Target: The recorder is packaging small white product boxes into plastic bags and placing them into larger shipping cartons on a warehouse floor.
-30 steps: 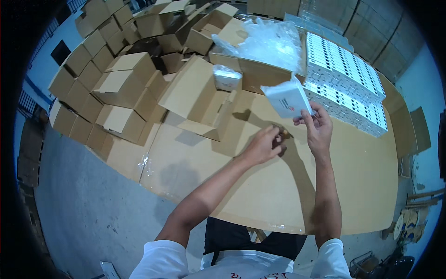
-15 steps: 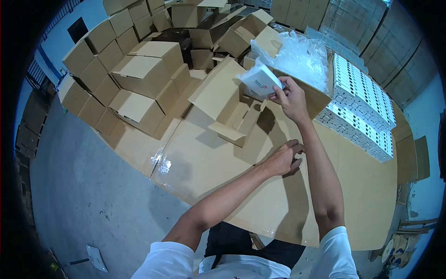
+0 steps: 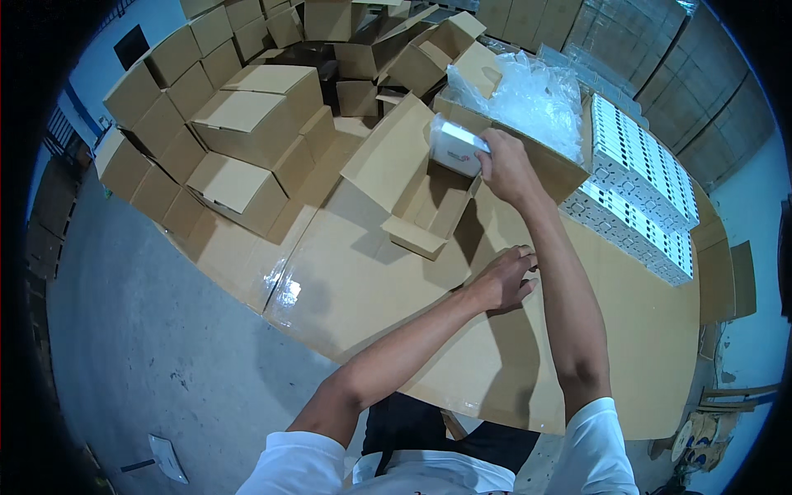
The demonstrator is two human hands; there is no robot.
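1. White and small, the packet [image 3: 456, 147] sits wrapped in clear film in your right hand [image 3: 505, 167], fingers closed round its right end. You hold it in the air over the open carton [image 3: 412, 194] on the work surface.
2. Your left hand [image 3: 503, 280] rests flat on the cardboard sheet [image 3: 363, 280], fingers loosely curled and holding nothing. It lies well apart from the packet, nearer to you.
3. Brown and plain, the open carton has its flaps spread outward; one long flap lies toward the upper left and a short one juts toward you.
4. Behind your right hand stands a bigger brown box [image 3: 544, 165] filled with crumpled clear plastic wrap [image 3: 528, 99], glossy and creased.
5. To the right of that box lie white trays [image 3: 643, 190] stacked in layers, with rows of small dark marks across their tops.
6. On your left, closed cardboard boxes [image 3: 247, 124] are piled in stepped rows, matte and square-edged, reaching toward the far wall.
7. A strip of shiny clear tape [image 3: 280, 285] runs along a seam at the sheet's left edge.
8. Grey concrete floor [image 3: 140, 346], rough and speckled, shows at the lower left, with a pale scrap [image 3: 167, 456] lying on it.
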